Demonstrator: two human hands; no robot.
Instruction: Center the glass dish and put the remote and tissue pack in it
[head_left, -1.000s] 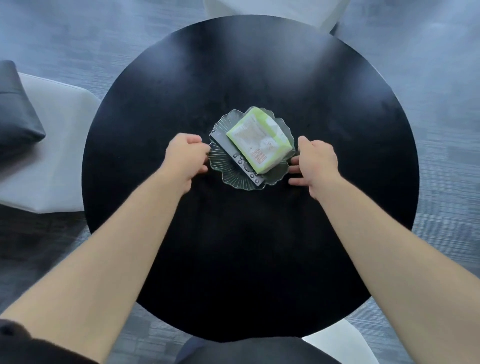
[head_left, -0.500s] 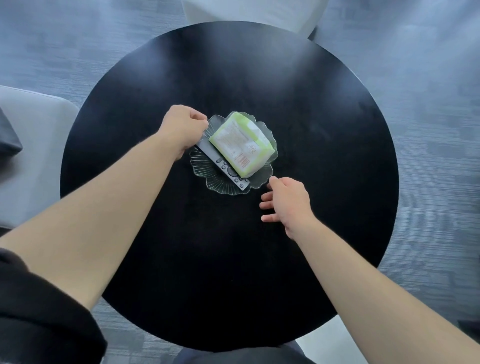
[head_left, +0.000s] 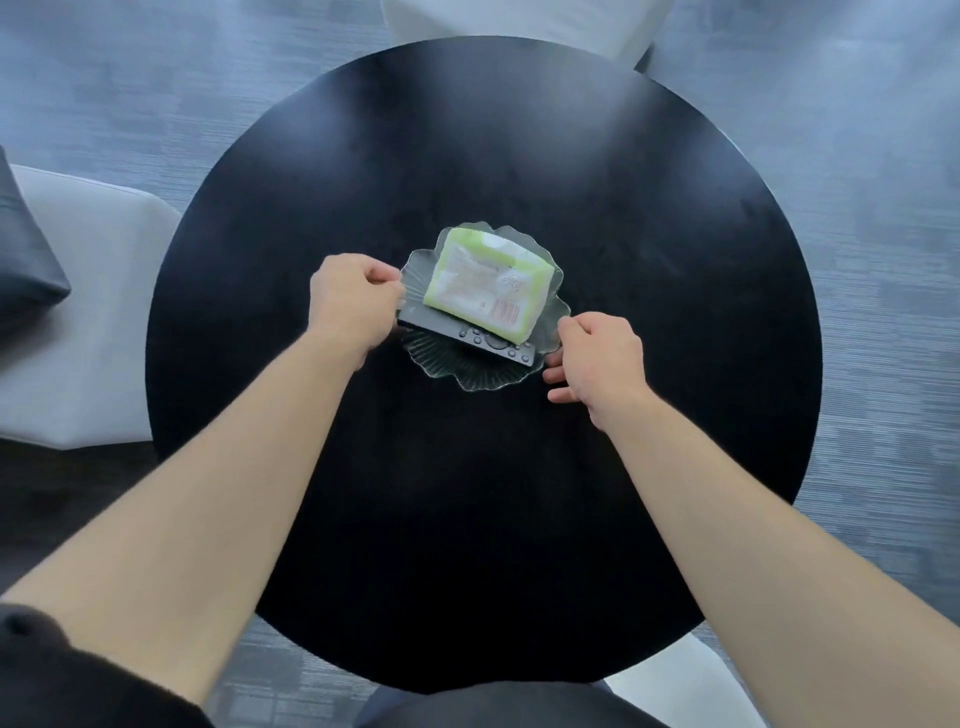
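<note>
A scalloped clear glass dish (head_left: 470, 371) sits near the middle of the round black table (head_left: 649, 218). Inside it lies a black remote (head_left: 467, 335), and a green and white tissue pack (head_left: 488, 283) rests on top of the remote. My left hand (head_left: 353, 296) pinches the dish's left rim with fingers closed. My right hand (head_left: 597, 358) grips the right rim, thumb on top and fingers tucked beneath. The remote's far side is hidden under the tissue pack.
A white seat (head_left: 78, 312) with a dark cushion (head_left: 26, 265) stands left of the table. Another white seat (head_left: 519, 21) is at the far side, a third (head_left: 680, 686) near my right. Grey carpet surrounds the table.
The dish has turned clockwise, so the remote now lies nearly level across it. My right hand came back from the tabletop onto the right rim. My left hand stayed on the left rim.
</note>
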